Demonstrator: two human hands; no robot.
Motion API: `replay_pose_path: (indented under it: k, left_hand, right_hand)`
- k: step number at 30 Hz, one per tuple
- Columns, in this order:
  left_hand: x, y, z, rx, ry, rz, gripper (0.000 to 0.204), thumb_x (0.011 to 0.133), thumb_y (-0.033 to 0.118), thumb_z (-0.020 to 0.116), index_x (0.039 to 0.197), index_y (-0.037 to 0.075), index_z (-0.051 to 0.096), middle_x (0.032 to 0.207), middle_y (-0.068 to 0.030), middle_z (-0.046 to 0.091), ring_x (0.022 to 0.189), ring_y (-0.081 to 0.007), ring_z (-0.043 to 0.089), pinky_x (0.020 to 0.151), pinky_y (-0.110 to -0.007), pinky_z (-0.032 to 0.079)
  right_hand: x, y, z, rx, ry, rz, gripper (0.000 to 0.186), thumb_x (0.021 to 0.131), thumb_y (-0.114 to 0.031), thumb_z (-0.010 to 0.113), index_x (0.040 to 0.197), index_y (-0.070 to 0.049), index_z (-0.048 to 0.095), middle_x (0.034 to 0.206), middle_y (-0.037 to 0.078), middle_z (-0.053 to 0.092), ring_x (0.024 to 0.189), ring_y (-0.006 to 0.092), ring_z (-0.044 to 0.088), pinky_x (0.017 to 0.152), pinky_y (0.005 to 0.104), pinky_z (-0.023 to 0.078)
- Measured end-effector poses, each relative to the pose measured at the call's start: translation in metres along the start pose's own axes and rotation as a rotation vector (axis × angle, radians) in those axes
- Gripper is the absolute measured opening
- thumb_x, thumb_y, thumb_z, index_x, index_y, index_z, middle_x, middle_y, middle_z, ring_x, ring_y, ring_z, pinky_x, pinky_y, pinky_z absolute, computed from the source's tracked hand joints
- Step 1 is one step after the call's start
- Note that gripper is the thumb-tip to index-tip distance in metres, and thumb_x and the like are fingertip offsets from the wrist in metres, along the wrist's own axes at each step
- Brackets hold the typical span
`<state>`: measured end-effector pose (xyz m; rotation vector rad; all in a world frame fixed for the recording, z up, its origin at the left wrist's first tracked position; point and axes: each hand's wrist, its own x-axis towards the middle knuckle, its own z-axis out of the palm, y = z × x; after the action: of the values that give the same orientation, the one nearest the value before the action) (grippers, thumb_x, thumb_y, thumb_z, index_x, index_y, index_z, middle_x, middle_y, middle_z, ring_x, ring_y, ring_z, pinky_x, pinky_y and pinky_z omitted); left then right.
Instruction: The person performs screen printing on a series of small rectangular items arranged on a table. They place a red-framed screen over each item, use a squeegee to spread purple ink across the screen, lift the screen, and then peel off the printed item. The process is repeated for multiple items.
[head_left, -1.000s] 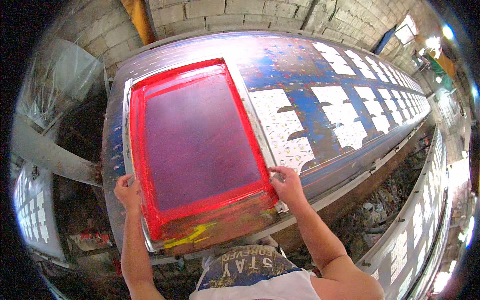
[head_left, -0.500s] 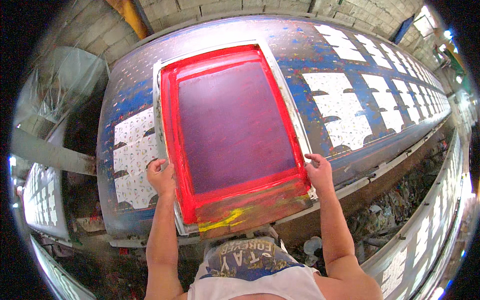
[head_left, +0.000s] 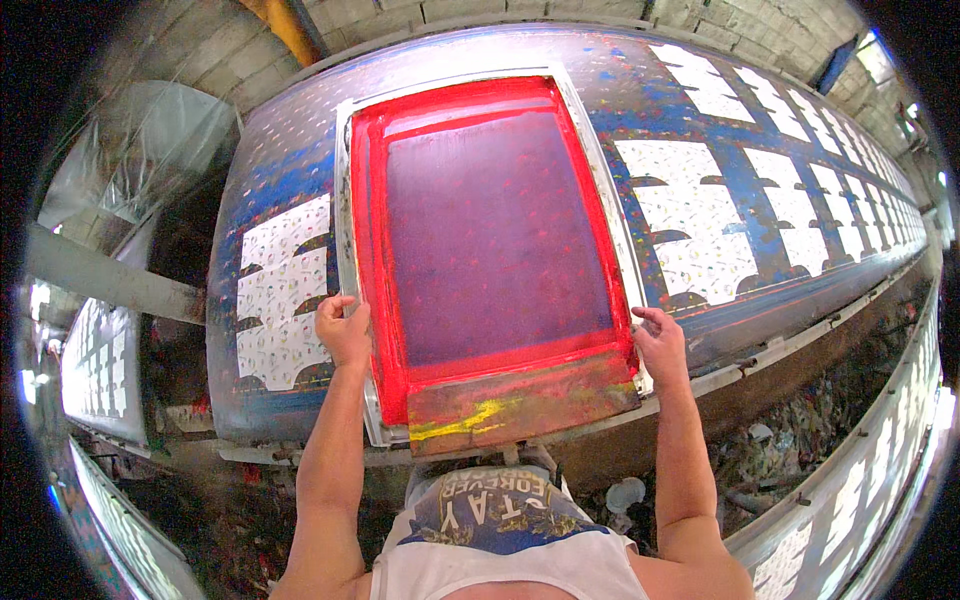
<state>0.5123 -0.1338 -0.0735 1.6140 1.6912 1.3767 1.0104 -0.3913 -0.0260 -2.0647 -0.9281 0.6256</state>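
Observation:
A large screen-printing frame (head_left: 345, 200) with pale outer edges lies on the long printing table. Its red-coated inner border (head_left: 375, 340) surrounds a purple mesh (head_left: 490, 240). Along its near end runs a brown strip (head_left: 530, 412) smeared with yellow and red. My left hand (head_left: 345, 332) is closed at the frame's left side, fingers curled at the edge. At the right side my right hand (head_left: 660, 345) grips the opposite edge, thumb and forefinger bent over it. Whatever lies beneath the frame is hidden.
White printed fabric pieces (head_left: 285, 310) lie left of the frame, and more fabric pieces (head_left: 690, 220) run in rows to the right. The dark table (head_left: 740, 345) has a rail along its near edge. Other tables stand at both sides; a block wall (head_left: 440, 12) is behind.
The whole view has shifted, with the frame, my hands and the fabric now farther right in the picture. Both hands keep their places at the frame's sides.

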Motion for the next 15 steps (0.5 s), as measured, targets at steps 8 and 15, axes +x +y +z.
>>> replay_pose_path:
  k: [8,15]
  left_hand:
    - [-0.002,-0.012,0.005,0.139,0.009,0.063,0.018,0.074,0.013,0.089,0.085,0.009,0.075,0.093,-0.0068,0.07,0.092,-0.0234,0.069,0.081,-0.039,0.055]
    - [-0.007,-0.028,0.016,0.244,0.013,0.117,0.015,0.073,0.014,0.085,0.083,0.012,0.074,0.093,-0.0112,0.072,0.093,-0.0356,0.068,0.086,-0.05,0.053]
  right_hand:
    - [-0.065,-0.039,0.02,-0.589,-0.001,-0.56,0.055,0.093,-0.017,0.083,0.146,-0.012,0.069,0.156,0.026,0.058,0.145,0.0473,0.054,0.12,0.0585,0.044]
    - [-0.13,-0.071,0.049,-0.497,-0.46,-0.989,0.051,0.085,-0.013,0.082,0.136,-0.015,0.073,0.144,0.013,0.069,0.135,0.0395,0.065,0.109,0.0566,0.053]
